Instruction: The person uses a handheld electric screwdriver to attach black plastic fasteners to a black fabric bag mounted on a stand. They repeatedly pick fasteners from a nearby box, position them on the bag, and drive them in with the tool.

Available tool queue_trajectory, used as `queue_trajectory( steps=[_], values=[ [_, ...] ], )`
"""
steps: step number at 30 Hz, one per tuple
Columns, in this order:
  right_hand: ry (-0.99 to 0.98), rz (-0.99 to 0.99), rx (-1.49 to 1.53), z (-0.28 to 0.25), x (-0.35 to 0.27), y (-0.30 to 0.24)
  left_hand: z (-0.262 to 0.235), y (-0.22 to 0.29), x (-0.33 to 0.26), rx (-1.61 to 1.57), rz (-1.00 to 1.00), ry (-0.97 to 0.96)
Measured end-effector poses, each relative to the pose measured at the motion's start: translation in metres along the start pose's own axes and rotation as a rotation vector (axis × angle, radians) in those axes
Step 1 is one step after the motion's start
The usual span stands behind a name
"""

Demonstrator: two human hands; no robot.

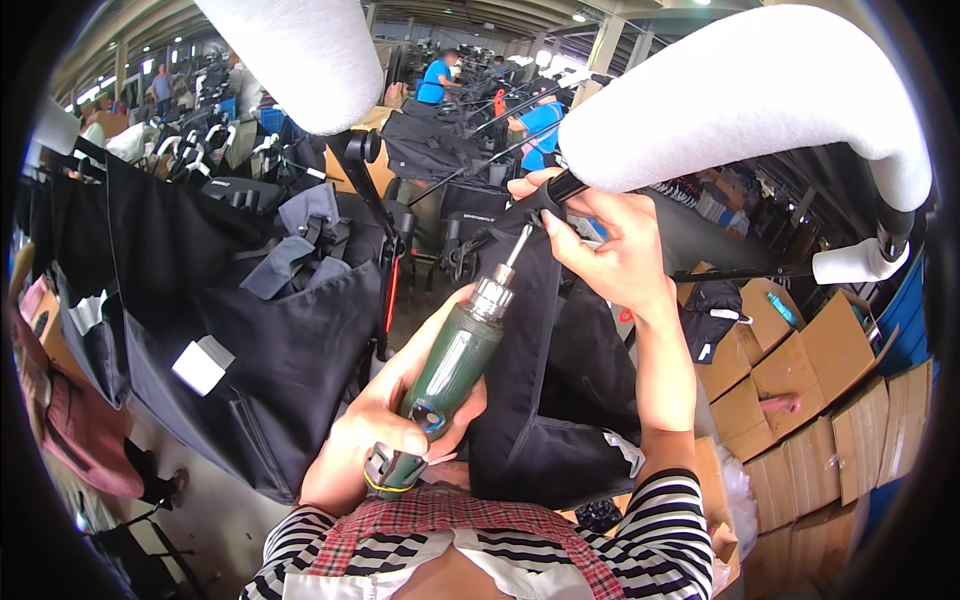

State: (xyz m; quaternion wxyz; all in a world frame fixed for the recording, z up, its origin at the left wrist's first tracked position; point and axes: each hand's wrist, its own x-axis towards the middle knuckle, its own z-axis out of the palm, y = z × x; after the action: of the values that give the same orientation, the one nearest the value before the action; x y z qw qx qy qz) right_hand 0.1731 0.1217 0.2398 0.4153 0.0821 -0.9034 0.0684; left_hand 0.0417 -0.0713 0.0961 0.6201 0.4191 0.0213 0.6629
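Note:
My left hand (395,415) grips a green powered screwdriver (455,360), tilted up to the right. Its metal bit (518,243) points at a black joint under a white foam-wrapped handlebar (760,95). My right hand (605,245) pinches that black joint and the black fabric (545,370) hanging from it. The fabric drapes down between my forearms. A second white foam-covered bar (295,55) crosses the top left.
Black and grey fabric seat parts (270,330) on frames hang at the left. Flattened cardboard boxes (820,400) are stacked at the right. Several people in blue shirts (435,78) work among more black frames in the background. Concrete floor (215,510) shows at the lower left.

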Motion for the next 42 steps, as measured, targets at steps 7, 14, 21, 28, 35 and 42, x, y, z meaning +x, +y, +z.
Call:
queue_trajectory(
  steps=[7,14,21,28,35,42],
  values=[
    [0.159,-0.114,-0.036,0.013,-0.002,0.008,0.005,-0.006,0.002,-0.025,0.018,-0.022],
    [0.159,-0.027,0.002,0.013,-0.002,-0.005,0.045,-0.010,0.006,0.225,0.018,0.139],
    [0.093,-0.026,-0.006,0.005,-0.001,-0.009,0.039,-0.021,0.009,0.012,0.049,0.001],
    [0.168,-0.098,-0.114,-0.003,-0.026,0.007,-0.009,-0.033,0.001,-0.043,-0.104,-0.199],
    [0.029,0.626,-0.122,-0.096,-0.225,-0.062,-0.064,-0.077,0.037,-0.264,-0.975,-1.109],
    [0.027,1.480,0.141,-0.053,-0.490,-0.104,-0.075,-0.091,0.021,-0.109,-0.720,-1.004]
  ],
)
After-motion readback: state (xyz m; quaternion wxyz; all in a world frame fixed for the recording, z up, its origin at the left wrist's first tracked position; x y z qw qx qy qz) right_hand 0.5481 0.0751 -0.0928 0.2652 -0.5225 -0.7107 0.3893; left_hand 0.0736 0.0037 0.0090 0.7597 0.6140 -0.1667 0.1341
